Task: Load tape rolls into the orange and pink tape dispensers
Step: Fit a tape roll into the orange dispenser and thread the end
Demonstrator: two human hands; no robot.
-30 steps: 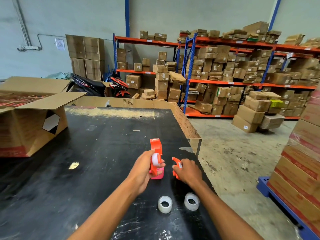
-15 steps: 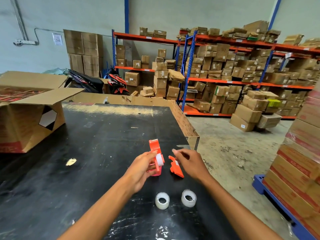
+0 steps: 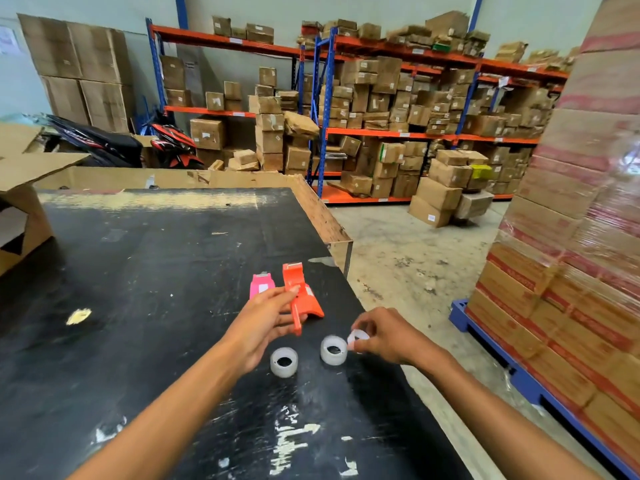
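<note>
My left hand (image 3: 265, 322) grips the orange tape dispenser (image 3: 300, 296), held open just above the black table (image 3: 145, 271). The pink tape dispenser (image 3: 262, 285) lies on the table right behind my left fingers. My right hand (image 3: 384, 336) pinches a small white ring (image 3: 358, 336), an empty core by its look, beside the right tape roll (image 3: 333, 349). A second clear tape roll (image 3: 284, 362) stands to its left, under my left wrist. Both rolls rest flat on the table.
An open cardboard box (image 3: 20, 202) sits at the table's left edge. The table's right edge (image 3: 332, 233) drops to the concrete floor. A wrapped pallet of cartons (image 3: 571, 271) rises at the right. Shelving racks (image 3: 381, 116) full of boxes and a motorbike (image 3: 104, 143) stand behind.
My right hand came back from the orange dispenser to the right tape roll and now holds a white ring. The dispenser in my left hand moved aside, uncovering the pink dispenser.
</note>
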